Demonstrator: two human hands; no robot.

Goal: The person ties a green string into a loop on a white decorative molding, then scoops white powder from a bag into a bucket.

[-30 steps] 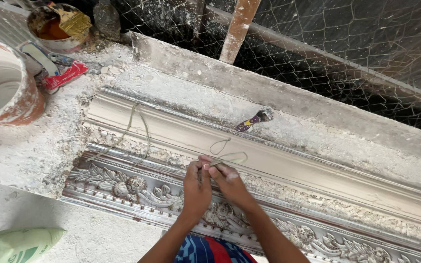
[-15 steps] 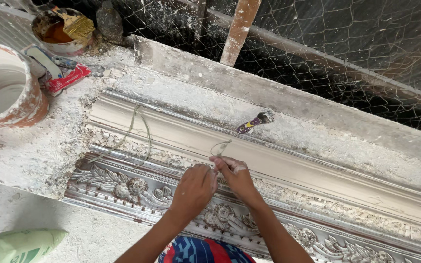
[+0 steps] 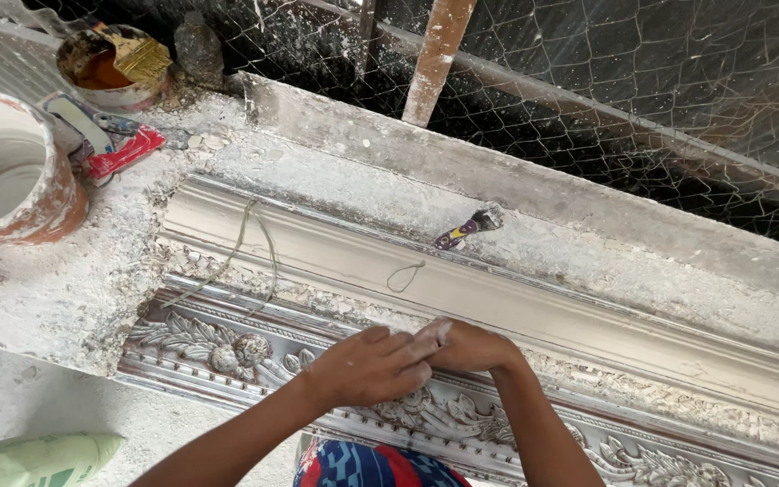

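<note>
Left hand (image 3: 373,368) lies over right hand (image 3: 472,346), hiding right fingers and whatever they pinch; bucket (image 3: 2,180) cut by left edge; ornate moulding (image 3: 227,347) runs off frame right (small tool (image 3: 467,227) on ledge too small to identify)

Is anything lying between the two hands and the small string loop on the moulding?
Nothing visible does. The left hand and right hand rest together on the near carved edge of the moulding; the string loop lies just beyond them, with only bare plaster between.

Plaster-crusted workbench (image 3: 65,289): cornice mould (image 3: 498,307), bucket (image 3: 11,176), scraper (image 3: 469,227).
</note>
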